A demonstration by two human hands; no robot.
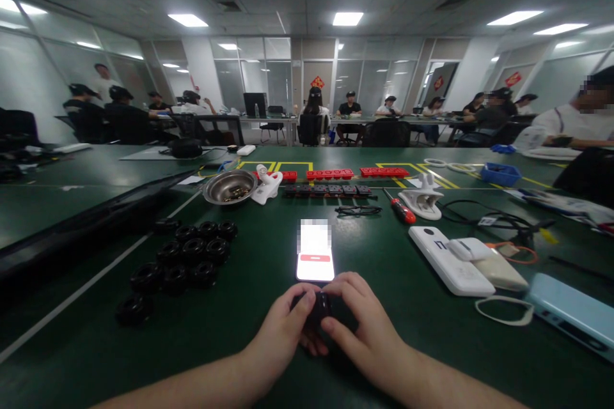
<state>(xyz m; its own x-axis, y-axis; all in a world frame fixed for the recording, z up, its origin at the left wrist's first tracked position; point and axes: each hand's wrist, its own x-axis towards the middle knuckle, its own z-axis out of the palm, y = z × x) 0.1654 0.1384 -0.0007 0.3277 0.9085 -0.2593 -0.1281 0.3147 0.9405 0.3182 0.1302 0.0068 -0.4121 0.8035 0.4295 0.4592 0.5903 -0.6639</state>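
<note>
A small black part (322, 307) sits directly between the fingers of my left hand (283, 324) and right hand (367, 316), both curled narrow around it, neither clearly nearer; my grip covers too much to tell its long axis. Just beyond the fingertips, a lit phone (315, 268) lies lengthwise away from me on the green bench (268, 243). Farther out to their left sit black rings (186, 249); well to their right, a white device (446, 265); bare bench flanks my fingers on either side
</note>
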